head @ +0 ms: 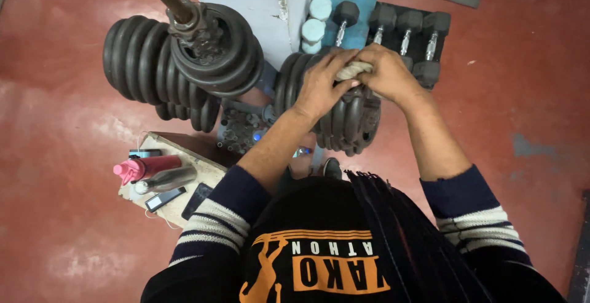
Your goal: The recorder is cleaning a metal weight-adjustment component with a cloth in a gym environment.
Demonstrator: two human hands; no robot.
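— Hands?
— Left point(319, 85) and right point(387, 72) together, clamped on rope point(355, 69), atop plate stack point(344, 118) beside dumbbells point(405, 29).
— Progress?
— Rope gripped, seemingly mid-handling; not yet free of plates.

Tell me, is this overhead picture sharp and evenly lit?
Head view: mostly sharp; soft glare patches on the red floor; wide-lens bending toward the edges; both hands, left hand and right hand, clear on the rope.
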